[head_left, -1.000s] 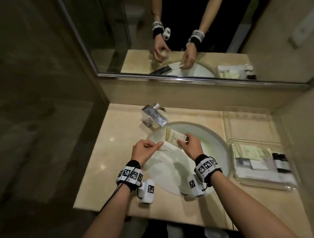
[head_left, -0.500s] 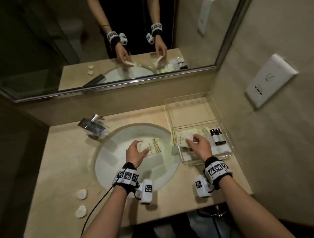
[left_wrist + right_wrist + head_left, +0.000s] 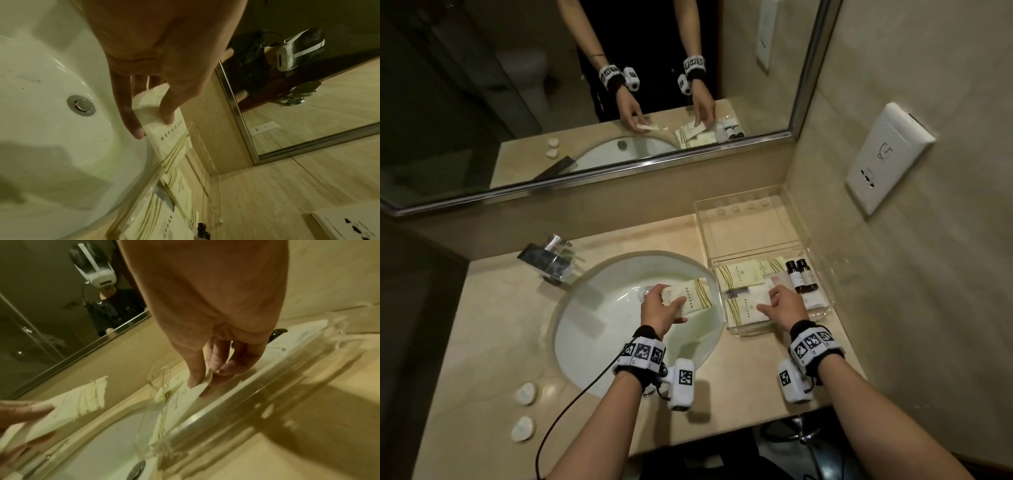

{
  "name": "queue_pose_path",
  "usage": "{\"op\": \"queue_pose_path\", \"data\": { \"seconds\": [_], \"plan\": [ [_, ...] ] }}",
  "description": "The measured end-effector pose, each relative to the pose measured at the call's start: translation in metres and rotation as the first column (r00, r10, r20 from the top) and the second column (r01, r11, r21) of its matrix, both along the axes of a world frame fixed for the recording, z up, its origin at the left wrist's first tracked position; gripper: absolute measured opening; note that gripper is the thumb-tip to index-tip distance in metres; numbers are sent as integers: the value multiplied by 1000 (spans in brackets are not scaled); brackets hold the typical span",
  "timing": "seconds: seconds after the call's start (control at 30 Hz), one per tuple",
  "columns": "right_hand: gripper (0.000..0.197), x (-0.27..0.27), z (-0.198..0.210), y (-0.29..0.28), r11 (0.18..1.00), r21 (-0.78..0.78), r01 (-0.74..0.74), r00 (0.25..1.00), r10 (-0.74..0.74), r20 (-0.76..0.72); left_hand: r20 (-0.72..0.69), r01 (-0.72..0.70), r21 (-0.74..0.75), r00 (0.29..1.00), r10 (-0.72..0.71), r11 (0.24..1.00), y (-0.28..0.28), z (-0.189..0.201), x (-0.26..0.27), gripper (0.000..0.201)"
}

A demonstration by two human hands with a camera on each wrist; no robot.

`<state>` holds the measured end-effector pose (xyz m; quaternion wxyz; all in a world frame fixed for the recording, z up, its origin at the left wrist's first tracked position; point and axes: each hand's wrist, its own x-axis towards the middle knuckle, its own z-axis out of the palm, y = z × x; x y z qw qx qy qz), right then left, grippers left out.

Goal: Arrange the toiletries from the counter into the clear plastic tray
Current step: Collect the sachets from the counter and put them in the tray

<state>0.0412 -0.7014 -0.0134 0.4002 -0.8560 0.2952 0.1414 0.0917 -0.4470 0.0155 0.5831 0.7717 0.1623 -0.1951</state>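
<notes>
Over the sink, my left hand pinches a cream packet with gold stripes between thumb and fingers; the left wrist view shows the same hold, left hand on the packet. The clear plastic tray stands on the counter right of the sink. My right hand reaches into its front part and pinches the edge of a second cream packet lying there, seen close in the right wrist view: right hand, packet. More packets and two dark bottles lie in the tray.
The tray's clear lid lies open behind it against the wall. Two round white soaps sit on the counter at the front left. A chrome faucet stands behind the white sink. A mirror runs along the back.
The hands parted over the sink. My right hand carried one packet into the tray and lowered it to the front part. My left hand moved right with the other packet.
</notes>
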Motion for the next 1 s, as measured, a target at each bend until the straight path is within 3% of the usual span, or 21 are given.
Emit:
{"op": "queue_pose_path", "data": {
  "seconds": [0.17,0.27,0.37,0.47,0.57,0.67,1.0],
  "plan": [
    [33,-3,-5,2,997,-76,-26,999,29,44,-32,27,15,999,-26,1000,-15,-5,-3,44],
    [41,-5,-4,0,990,-140,-32,997,41,62,-61,41,12,997,-40,999,-27,-7,-6,44],
    [36,-3,-2,-5,989,-144,-17,984,42,173,-82,76,-1,994,-76,997,-40,-12,-8,40],
    [25,1,4,-6,999,29,-25,965,17,263,-106,114,-31,987,-117,993,-58,-15,-10,35],
    [33,5,14,-7,957,270,-105,977,49,206,-119,137,-99,982,-148,986,-77,-14,-12,34],
    [33,7,8,-14,950,299,-87,988,45,147,-143,139,-137,977,-159,981,-91,-15,-14,35],
    [30,11,-23,-31,982,184,42,991,-64,117,10,164,175,986,-169,971,-88,-26,-15,17]
  ]
}}
